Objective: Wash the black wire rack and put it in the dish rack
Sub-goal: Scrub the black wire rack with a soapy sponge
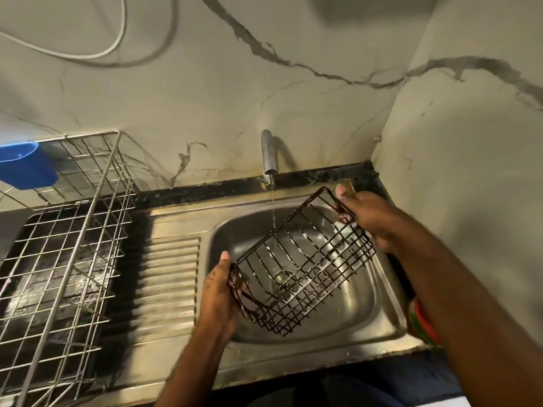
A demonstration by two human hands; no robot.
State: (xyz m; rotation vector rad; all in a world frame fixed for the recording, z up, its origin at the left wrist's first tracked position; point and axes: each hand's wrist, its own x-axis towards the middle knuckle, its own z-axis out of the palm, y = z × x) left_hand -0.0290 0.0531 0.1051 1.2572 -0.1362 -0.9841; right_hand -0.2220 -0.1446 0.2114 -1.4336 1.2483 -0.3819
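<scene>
The black wire rack (302,261) hangs tilted over the steel sink basin (361,312), held at both ends. My left hand (219,292) grips its lower left end, thumb on top. Its upper right end is gripped by my right hand (371,220). A thin stream of water from the chrome tap (269,155) falls onto the rack's upper edge. White foam clings to several of its wires. The silver dish rack (67,259) stands on the counter at the left, apart from both hands.
A blue plastic container (25,165) hangs at the dish rack's far left corner. The ribbed drainboard (170,277) lies between dish rack and basin. A red and green object (423,321) sits at the sink's right edge under my right forearm. Marble walls close the back and right.
</scene>
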